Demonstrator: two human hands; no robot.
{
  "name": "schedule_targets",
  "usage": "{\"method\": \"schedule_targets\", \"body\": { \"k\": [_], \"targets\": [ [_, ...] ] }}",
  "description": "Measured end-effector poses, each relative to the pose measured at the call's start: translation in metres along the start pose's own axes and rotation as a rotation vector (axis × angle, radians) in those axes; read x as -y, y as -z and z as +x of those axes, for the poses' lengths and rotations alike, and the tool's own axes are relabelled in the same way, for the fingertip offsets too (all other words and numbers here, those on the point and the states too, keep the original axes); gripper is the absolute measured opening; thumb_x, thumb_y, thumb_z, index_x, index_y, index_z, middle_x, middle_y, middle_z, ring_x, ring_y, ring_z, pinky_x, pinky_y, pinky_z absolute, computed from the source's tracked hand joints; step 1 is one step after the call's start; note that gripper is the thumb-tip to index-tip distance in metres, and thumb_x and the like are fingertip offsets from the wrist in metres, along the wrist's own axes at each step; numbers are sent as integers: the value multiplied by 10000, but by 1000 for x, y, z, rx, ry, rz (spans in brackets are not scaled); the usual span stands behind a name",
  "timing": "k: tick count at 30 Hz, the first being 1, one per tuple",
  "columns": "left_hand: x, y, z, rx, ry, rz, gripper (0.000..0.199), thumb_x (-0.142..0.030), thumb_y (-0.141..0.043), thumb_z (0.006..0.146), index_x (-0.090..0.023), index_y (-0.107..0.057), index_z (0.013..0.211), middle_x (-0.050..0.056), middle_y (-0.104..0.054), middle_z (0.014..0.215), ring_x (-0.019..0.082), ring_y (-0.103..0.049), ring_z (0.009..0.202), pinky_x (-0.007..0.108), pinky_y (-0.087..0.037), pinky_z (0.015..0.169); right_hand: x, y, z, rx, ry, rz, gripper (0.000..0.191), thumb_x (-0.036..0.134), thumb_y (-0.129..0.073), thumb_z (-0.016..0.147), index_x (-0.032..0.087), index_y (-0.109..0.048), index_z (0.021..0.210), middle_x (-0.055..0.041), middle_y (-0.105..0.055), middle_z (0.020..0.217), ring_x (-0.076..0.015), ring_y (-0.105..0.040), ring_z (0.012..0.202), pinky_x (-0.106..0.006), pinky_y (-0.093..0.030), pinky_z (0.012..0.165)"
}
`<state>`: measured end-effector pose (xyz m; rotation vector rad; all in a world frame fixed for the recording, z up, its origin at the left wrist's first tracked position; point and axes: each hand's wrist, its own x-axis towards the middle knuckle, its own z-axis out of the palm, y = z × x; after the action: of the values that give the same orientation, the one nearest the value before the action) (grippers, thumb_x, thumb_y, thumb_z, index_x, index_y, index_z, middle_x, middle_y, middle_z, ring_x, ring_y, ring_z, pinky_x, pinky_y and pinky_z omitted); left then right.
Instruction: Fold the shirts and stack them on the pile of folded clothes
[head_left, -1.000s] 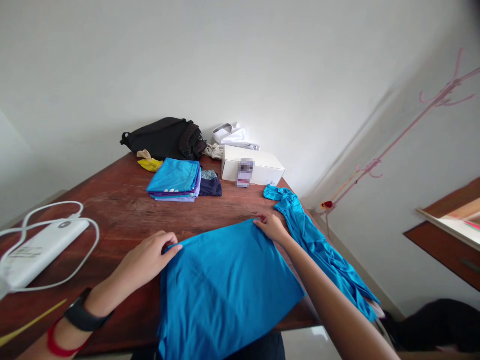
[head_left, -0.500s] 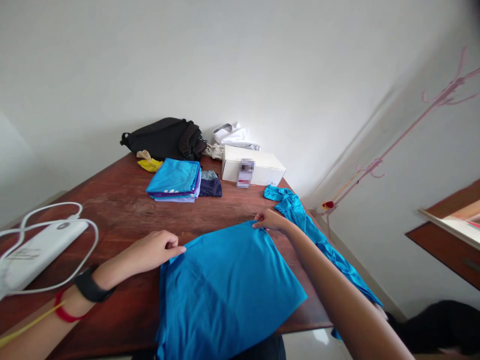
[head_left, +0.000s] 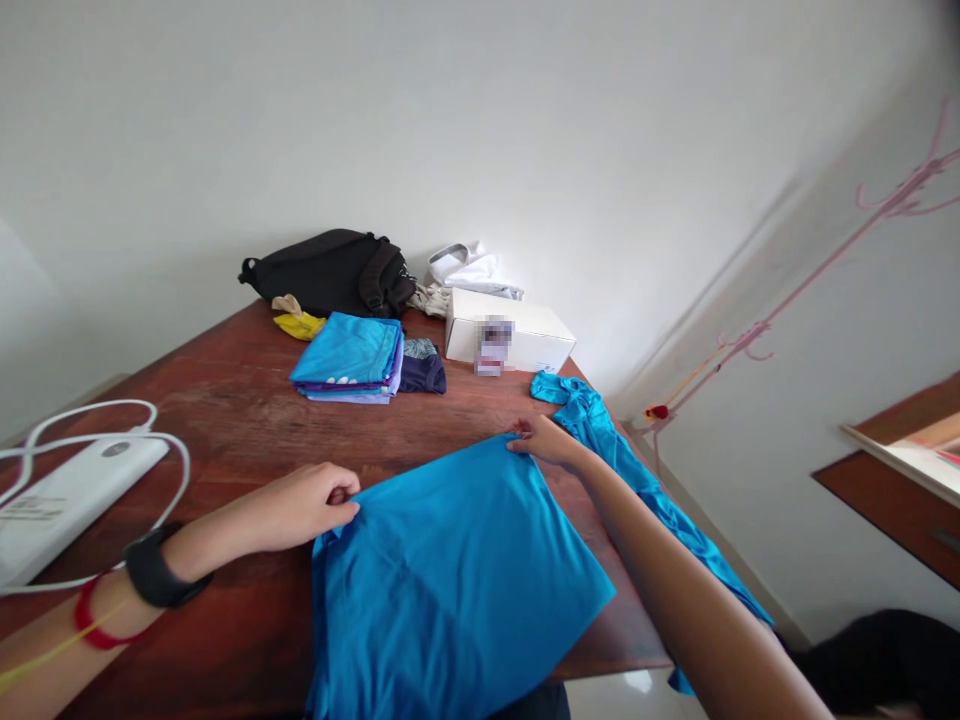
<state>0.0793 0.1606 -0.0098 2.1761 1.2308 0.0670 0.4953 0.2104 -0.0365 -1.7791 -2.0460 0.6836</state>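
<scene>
A bright blue piece of cloth (head_left: 457, 570) lies folded over the near part of the table, its lower end hanging at the front edge. My left hand (head_left: 319, 505), with a dark band and a red cord on its wrist, pinches the cloth's far left corner. At the far right corner, my right hand (head_left: 541, 440) grips the edge between thumb and fingers. The top edge is drawn fairly straight between both hands. A second blue cloth (head_left: 637, 465) lies crumpled along the table's right edge, beyond my right forearm.
Folded clothes (head_left: 349, 360) form a stack on the wooden table (head_left: 225, 400). Behind are a black bag (head_left: 322, 270), a white box (head_left: 525, 330) and white fabric (head_left: 472, 268). A white power strip (head_left: 82, 500) with cable lies left. A pink stand (head_left: 810, 270) leans right.
My left hand has shifted slightly left with its corner of the cloth, widening the top edge. My right hand keeps its corner, nearly in place.
</scene>
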Motion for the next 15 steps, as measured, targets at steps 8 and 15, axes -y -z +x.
{"method": "schedule_targets", "body": {
  "k": [8, 15],
  "targets": [
    [7, 11, 12, -42, 13, -196, 221, -414, -483, 871, -215, -577, 893, -27, -609, 689, 167, -534, 609, 250, -364, 551, -7, -18, 29, -181, 45, 35, 278, 173, -743, 808, 152, -729, 1085, -74, -760, 952, -213, -706, 807, -291, -553, 699],
    [29, 9, 13, -73, -79, -272, 491, -481, -532, 935, -306, -532, 1394, 59, -696, 1299, 269, -693, 1117, 304, -527, 914, 16, -25, 86, -277, 73, -50, 305, 130, -695, 854, 145, -701, 1159, -103, -754, 1030, -231, -699, 895, -336, -546, 803]
  ]
}}
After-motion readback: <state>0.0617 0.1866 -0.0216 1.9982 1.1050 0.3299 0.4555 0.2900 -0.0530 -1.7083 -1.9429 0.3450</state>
